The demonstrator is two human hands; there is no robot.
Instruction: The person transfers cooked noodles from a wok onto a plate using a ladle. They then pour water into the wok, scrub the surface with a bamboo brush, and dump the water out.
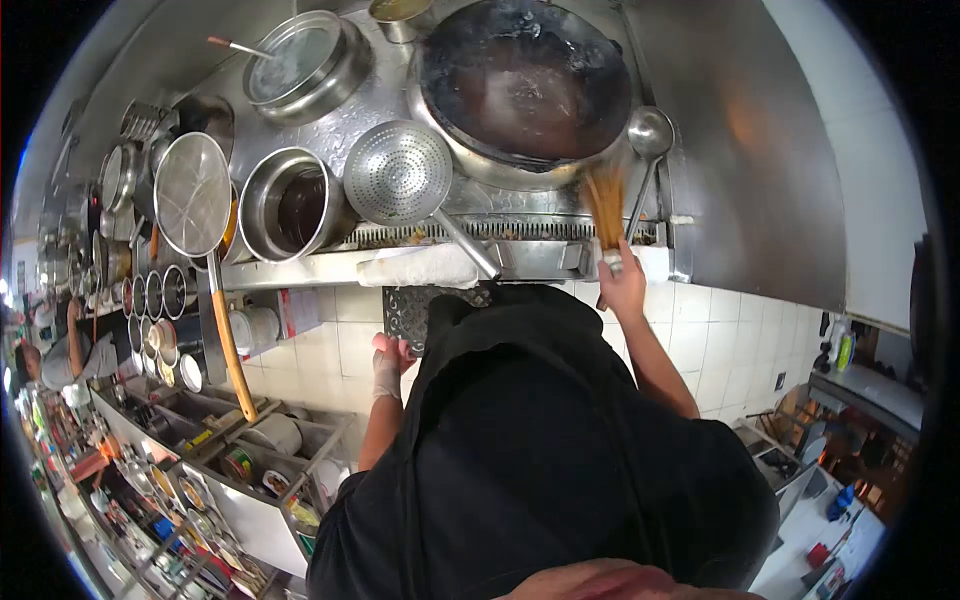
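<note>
My right hand (624,283) grips a bamboo brush (606,205) by its lower end, its bristles blurred and pointing up toward the wok (525,85). Dark, wet-looking liquid lies in the wok. Just right of the brush rests a steel ladle (650,135), its handle running down toward my hand. My left hand (391,360) hangs below the counter's front edge, over the dark floor mat (405,318). Its fingers are curled, and whether they hold anything is hidden. A perforated strainer (399,172) lies left of the wok, its handle over the edge.
A pot of dark liquid (300,205), a mesh skimmer (193,195) with a wooden handle and a large lidded pot (300,65) stand to the left. A white cloth (420,267) lies on the front ledge. Another person (65,355) is at far left, near containers.
</note>
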